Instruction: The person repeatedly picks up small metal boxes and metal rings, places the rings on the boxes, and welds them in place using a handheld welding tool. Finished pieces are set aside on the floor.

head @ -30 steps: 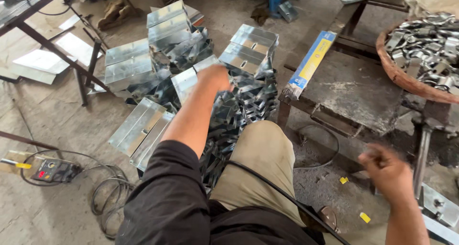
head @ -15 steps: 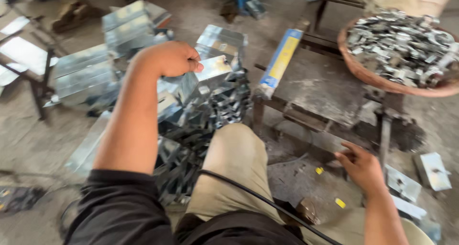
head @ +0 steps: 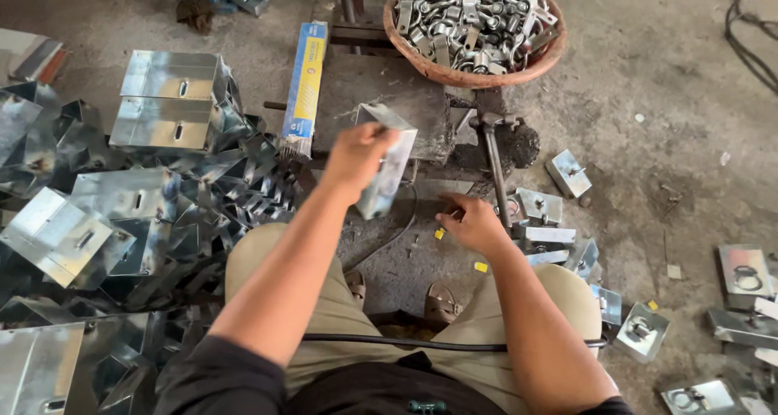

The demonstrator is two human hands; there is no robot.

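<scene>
My left hand (head: pixel 356 157) grips a folded metal bracket (head: pixel 387 162), fingers closed around its upper edge, holding it tilted in the air over the small workbench (head: pixel 369 87). My right hand (head: pixel 472 223) rests low near the floor between my knees, fingers loosely curled; I cannot tell whether it pinches anything. A heap of like brackets (head: pixel 154 188) lies to my left. A basket of metal clamps (head: pixel 474 22) sits on the bench's far end.

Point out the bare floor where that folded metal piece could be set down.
Bare concrete lies right of the basket of clamps, up to the cable. A smaller patch sits between the small plate and the plates at the right edge. The left, with the pile of brackets, is crowded.
</scene>
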